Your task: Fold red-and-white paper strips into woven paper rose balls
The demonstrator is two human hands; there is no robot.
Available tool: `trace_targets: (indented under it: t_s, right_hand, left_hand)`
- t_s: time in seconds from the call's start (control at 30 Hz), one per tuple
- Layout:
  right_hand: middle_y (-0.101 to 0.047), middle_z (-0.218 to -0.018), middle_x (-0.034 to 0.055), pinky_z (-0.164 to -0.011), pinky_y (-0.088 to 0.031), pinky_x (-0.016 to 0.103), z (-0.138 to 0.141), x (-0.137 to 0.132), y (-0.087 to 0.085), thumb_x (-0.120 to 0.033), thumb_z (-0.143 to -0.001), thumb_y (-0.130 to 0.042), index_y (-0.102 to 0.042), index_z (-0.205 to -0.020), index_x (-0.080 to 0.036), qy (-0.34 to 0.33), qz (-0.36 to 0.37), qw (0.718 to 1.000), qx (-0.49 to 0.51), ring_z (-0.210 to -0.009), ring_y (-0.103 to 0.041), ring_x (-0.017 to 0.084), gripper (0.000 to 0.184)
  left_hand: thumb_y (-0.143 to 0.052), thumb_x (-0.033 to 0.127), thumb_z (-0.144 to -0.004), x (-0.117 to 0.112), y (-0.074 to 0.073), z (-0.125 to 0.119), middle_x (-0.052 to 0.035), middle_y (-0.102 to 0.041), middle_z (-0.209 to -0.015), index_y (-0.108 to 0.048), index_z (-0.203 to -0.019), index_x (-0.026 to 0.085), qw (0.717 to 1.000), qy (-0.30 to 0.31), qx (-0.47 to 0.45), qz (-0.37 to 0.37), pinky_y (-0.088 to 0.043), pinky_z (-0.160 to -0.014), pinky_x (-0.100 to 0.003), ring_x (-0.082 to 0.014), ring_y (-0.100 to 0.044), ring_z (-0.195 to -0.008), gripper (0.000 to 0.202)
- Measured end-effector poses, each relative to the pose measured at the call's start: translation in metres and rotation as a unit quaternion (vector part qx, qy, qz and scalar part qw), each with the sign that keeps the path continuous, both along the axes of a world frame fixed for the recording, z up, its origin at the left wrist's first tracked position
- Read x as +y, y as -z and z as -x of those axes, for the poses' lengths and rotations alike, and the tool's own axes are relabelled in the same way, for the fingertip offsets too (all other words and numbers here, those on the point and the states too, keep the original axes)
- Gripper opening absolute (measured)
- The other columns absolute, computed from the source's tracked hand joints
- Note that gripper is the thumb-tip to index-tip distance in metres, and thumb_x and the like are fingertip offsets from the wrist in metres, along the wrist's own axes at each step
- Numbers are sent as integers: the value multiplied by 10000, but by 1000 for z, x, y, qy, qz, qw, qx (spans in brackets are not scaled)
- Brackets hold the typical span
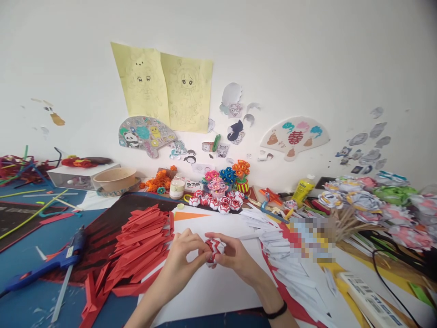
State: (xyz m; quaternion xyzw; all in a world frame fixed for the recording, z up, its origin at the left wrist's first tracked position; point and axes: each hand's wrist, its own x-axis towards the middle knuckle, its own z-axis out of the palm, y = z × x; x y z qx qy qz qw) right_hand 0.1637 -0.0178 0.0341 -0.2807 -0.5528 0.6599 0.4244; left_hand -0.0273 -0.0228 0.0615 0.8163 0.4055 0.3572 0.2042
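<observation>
A small red and white folded-paper ball is held up between both hands over the white paper sheet. My left hand pinches its left side with thumb and forefinger. On the other side, the fingers and thumb of my right hand wrap round it. Part of the ball is hidden by the fingertips. To the left of my hands lies a heap of folded red paper strips. Folded white paper strips are spread out on the right. Several similar red and white balls stand beyond the sheet.
A blue glue gun lies at left near a clear glue stick. Behind are a tan bowl, a white jar and a yellow bottle. Paper flowers on sticks and a black cable occupy the right.
</observation>
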Motion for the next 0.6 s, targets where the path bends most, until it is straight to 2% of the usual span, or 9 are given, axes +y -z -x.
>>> trace_targets:
  t_s: [0.2, 0.4, 0.5, 0.6]
  right_hand:
    - [-689, -989, 83, -805, -503, 390, -2, 1, 2, -391, -758, -762, -576, -1269, -196, 4, -13, 1000, 3, -847, -644, 214, 578]
    - [-676, -1035, 113, -848, -494, 437, -3, 1, 1, -510, -845, -624, -584, -1276, -187, -4, -3, 999, 34, -925, -640, 235, 540]
    - [-666, -1074, 116, -836, -497, 421, -4, 1, 0, -504, -837, -639, -600, -1259, -192, 6, 2, 999, 47, -962, -622, 240, 527]
    - [-675, -1038, 109, -816, -493, 410, -4, 3, 2, -502, -816, -667, -592, -1267, -196, 20, -11, 999, 45, -911, -628, 230, 550]
  left_hand:
    - [-529, 279, -925, -5, -1, -3, -9, -658, -773, -657, -750, 221, 1000, -8, 5, -26, -353, -758, -331, -175, -502, -751, 225]
    - [-520, 296, -934, -3, 3, -3, -20, -652, -772, -657, -786, 216, 999, -4, -14, -33, -365, -735, -321, -176, -486, -739, 217]
    - [-517, 312, -937, -1, 4, -2, -22, -658, -782, -644, -773, 213, 999, -17, -25, -34, -361, -759, -335, -178, -499, -743, 230]
    - [-504, 321, -943, 0, 4, 1, -22, -650, -791, -642, -805, 219, 998, -36, -39, -41, -353, -790, -349, -182, -521, -763, 221]
